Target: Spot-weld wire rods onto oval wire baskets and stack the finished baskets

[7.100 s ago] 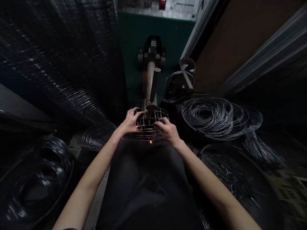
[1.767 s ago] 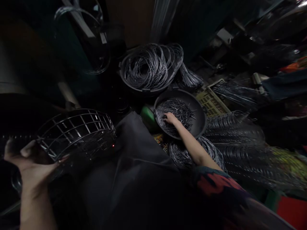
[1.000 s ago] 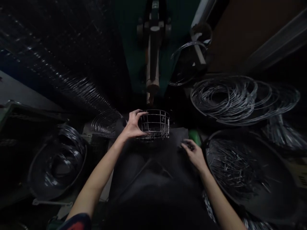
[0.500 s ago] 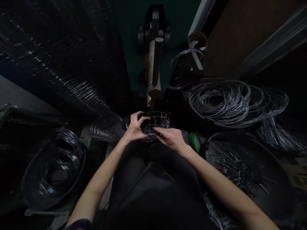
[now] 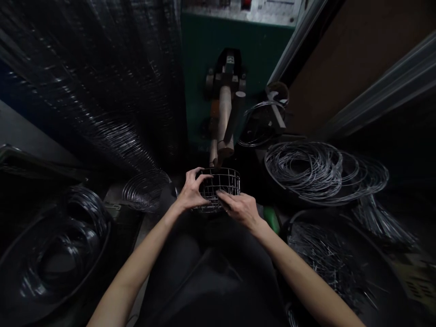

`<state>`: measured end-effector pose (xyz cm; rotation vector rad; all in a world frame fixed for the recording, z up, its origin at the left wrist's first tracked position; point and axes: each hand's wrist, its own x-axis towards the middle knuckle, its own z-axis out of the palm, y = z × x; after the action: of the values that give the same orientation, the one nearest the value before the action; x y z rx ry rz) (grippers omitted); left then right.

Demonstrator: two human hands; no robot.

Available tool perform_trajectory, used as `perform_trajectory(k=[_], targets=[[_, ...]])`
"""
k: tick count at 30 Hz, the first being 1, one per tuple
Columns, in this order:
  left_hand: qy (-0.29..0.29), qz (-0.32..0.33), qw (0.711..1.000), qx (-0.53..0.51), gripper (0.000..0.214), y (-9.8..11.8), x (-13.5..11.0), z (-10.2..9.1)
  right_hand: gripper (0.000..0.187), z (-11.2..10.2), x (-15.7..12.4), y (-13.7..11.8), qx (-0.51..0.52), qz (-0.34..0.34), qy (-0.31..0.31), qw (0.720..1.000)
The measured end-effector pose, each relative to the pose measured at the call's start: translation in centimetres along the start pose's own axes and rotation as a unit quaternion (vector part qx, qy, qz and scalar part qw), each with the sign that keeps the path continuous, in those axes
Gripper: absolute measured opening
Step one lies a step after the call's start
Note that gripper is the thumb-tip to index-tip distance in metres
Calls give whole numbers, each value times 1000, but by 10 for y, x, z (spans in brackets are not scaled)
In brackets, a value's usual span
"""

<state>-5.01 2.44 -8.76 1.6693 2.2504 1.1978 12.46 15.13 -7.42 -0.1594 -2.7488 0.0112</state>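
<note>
A round wire basket (image 5: 226,179) sits just below the copper-coloured arms of a welding machine (image 5: 225,120). My left hand (image 5: 191,193) grips the basket's left rim, fingers curled over the wires. My right hand (image 5: 240,210) rests against the basket's near side with fingers pinched; a short wire piece may be in them, but it is too small and dark to make out. Both forearms reach forward over my dark-clothed lap.
A dark pan of short cut wires (image 5: 327,259) lies at my right. Loose wire rings (image 5: 316,170) pile behind it. Stacked wire rings (image 5: 145,188) and a tub of coiled wire (image 5: 54,259) sit at my left. Rolled mesh (image 5: 85,81) rises at the back left.
My right hand came back from the pan of cut wires to the basket's near side. The basket, held by my left hand, now sits under the welder arms. The view tilted up slightly.
</note>
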Motion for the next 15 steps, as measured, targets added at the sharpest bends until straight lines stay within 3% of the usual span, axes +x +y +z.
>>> perform_trajectory(k=[8,15], targets=[[7,-10,1000,-1,79,1,-1,1,30,-10,9,1,58,41,-77,995],[2,-12,1000,-11,80,-3,9,0,29,-11,17,6,51,41,-60,996]])
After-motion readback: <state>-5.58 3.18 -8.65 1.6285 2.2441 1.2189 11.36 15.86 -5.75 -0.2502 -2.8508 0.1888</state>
